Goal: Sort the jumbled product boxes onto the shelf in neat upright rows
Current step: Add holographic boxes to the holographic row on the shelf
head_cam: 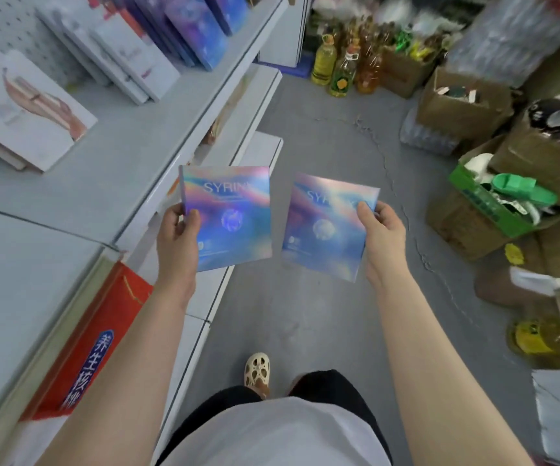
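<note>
My left hand [177, 240] grips the left edge of a flat iridescent blue-pink box [235, 227]. A second box of the same kind [322, 237] is held at its right edge by my right hand [381, 237]. Both boxes face up over the grey floor, just off the front edge of the white shelf [110, 183]. On that shelf at the upper left, white boxes [127, 58] lean in a row beside several blue-purple boxes [198, 31]. A white box with a pink picture [29, 109] lies tilted on a stack nearer to me.
A red bag with blue lettering [93, 348] hangs below the shelf at the left. Oil bottles [342, 68] stand on the floor ahead. Open cardboard cartons [463, 105] and a green-rimmed carton [494, 210] crowd the right side. My foot in a beige clog [257, 371] stands on the floor.
</note>
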`<state>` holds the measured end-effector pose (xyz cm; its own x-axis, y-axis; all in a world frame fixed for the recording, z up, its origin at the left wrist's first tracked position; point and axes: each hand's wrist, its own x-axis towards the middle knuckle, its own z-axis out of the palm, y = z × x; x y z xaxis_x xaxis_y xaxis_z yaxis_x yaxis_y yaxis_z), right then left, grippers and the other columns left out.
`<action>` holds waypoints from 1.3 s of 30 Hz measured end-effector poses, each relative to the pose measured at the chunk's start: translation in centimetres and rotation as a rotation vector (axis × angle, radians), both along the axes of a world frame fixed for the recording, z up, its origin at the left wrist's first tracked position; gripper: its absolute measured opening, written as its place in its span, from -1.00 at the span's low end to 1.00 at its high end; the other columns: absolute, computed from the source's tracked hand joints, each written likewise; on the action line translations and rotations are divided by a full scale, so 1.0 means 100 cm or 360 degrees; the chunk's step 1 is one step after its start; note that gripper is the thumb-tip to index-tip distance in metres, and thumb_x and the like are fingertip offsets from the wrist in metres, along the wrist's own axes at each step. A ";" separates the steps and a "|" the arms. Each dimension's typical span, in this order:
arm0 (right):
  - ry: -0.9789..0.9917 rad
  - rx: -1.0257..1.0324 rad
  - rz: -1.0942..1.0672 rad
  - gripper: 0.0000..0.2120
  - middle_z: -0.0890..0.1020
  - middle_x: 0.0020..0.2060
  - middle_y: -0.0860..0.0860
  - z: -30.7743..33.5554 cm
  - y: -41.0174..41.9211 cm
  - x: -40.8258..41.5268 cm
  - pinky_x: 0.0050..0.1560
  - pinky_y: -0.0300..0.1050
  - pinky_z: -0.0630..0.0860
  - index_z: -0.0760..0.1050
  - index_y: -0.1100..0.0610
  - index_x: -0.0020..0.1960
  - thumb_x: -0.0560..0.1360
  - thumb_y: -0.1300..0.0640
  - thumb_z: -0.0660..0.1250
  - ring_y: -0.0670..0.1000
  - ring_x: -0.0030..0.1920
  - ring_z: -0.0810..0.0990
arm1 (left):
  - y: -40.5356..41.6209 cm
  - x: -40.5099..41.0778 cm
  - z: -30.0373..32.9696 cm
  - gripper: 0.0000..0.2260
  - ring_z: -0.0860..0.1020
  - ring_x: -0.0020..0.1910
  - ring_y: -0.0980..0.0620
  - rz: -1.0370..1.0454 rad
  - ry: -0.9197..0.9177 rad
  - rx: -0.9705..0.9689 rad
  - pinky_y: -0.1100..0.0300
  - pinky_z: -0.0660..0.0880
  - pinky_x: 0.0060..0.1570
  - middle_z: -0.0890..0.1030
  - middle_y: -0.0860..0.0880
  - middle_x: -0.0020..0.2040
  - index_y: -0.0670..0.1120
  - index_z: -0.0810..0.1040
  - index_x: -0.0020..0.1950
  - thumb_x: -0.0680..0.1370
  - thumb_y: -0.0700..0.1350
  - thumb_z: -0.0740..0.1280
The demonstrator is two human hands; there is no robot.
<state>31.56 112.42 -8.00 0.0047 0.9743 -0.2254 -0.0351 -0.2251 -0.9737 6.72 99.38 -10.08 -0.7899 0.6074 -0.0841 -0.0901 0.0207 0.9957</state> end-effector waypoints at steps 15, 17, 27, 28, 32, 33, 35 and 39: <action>0.0118 0.0087 0.0346 -0.89 0.64 -0.21 -0.01 0.027 0.353 -0.099 -0.20 -0.15 0.57 0.55 0.18 0.06 0.58 0.15 0.35 -0.06 -0.25 0.62 | 0.313 -0.074 0.020 -0.94 0.56 -0.17 0.09 0.0373 0.0093 0.0075 0.21 0.49 -0.15 0.60 0.10 -0.13 0.07 0.52 -0.04 0.55 -0.05 0.26; 0.0106 0.0107 0.0454 -0.91 0.66 -0.26 -0.06 0.032 0.403 -0.117 -0.22 -0.17 0.58 0.56 0.16 0.04 0.57 0.15 0.36 -0.07 -0.27 0.63 | 0.346 -0.080 0.022 -0.94 0.56 -0.22 0.16 0.0475 0.0100 0.0099 0.29 0.48 -0.20 0.59 0.15 -0.17 0.04 0.52 -0.03 0.57 -0.08 0.25; 0.0142 0.0214 0.0923 -0.95 0.67 -0.23 -0.02 0.036 0.578 -0.253 -0.25 -0.18 0.57 0.58 0.09 -0.03 0.55 0.12 0.37 -0.04 -0.25 0.64 | 0.463 -0.145 0.015 -0.93 0.46 -0.30 0.32 0.0879 0.0177 0.0116 0.42 0.39 -0.25 0.55 0.21 -0.29 0.03 0.52 -0.08 0.55 -0.08 0.25; 0.0144 0.0228 0.0964 -0.94 0.67 -0.23 -0.02 0.035 0.592 -0.270 -0.25 -0.18 0.56 0.58 0.11 -0.01 0.56 0.13 0.37 -0.04 -0.25 0.64 | 0.475 -0.155 0.015 -0.92 0.45 -0.30 0.33 0.0915 0.0200 0.0119 0.42 0.38 -0.24 0.55 0.24 -0.31 0.05 0.52 -0.09 0.55 -0.09 0.24; 0.0088 0.0191 0.1157 -0.83 0.71 -0.09 0.04 0.035 0.642 -0.327 -0.22 -0.15 0.60 0.57 0.13 0.11 0.57 0.08 0.37 0.02 -0.16 0.71 | 0.517 -0.195 0.018 -0.89 0.46 -0.24 0.29 0.1011 0.0220 0.0168 0.34 0.40 -0.14 0.55 0.18 -0.20 -0.07 0.54 0.02 0.57 -0.12 0.23; 0.0075 0.0194 0.1193 -0.81 0.71 -0.08 0.06 0.036 0.652 -0.338 -0.23 -0.16 0.60 0.56 0.13 0.14 0.57 0.07 0.37 0.01 -0.16 0.71 | 0.525 -0.202 0.020 -0.90 0.45 -0.24 0.28 0.1022 0.0233 0.0175 0.35 0.40 -0.15 0.55 0.20 -0.21 -0.05 0.54 -0.01 0.57 -0.12 0.23; 0.0063 0.0226 0.1259 -0.81 0.70 -0.10 0.05 0.040 0.675 -0.365 -0.28 -0.20 0.58 0.55 0.13 0.16 0.57 0.09 0.37 -0.02 -0.19 0.71 | 0.545 -0.217 0.028 -0.90 0.44 -0.26 0.30 0.1050 0.0262 0.0168 0.40 0.38 -0.18 0.54 0.21 -0.25 0.03 0.51 -0.09 0.57 -0.12 0.23; 0.0083 0.0292 0.1458 -0.91 0.67 -0.23 -0.01 0.044 0.722 -0.413 -0.34 -0.25 0.54 0.54 0.11 0.07 0.58 0.15 0.35 -0.09 -0.26 0.68 | 0.571 -0.234 0.031 -0.91 0.43 -0.18 0.19 0.1158 0.0280 0.0136 0.29 0.37 -0.10 0.50 0.10 -0.17 0.05 0.50 -0.12 0.56 -0.08 0.24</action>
